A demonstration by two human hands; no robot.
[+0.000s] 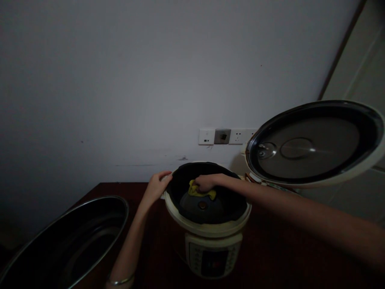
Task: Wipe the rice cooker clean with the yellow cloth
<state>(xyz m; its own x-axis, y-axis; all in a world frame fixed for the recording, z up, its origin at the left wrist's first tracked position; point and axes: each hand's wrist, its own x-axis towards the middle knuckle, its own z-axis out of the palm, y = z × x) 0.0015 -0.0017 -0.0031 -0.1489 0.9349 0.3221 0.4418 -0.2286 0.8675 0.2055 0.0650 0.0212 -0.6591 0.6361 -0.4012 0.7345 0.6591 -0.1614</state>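
Observation:
A cream rice cooker [210,230] stands on a dark wooden table with its lid [313,144] swung open to the right. My right hand [206,182] reaches inside the dark cavity and presses a yellow cloth [200,192] against the inner wall, fingers closed on it. My left hand [156,186] grips the cooker's left rim, fingers curled over the edge. A bracelet [120,280] sits on my left wrist.
A dark metal inner pot [64,241] lies on the table [270,249] at the left. Wall sockets [224,136] are on the white wall behind the cooker. A door frame [339,52] runs at the far right.

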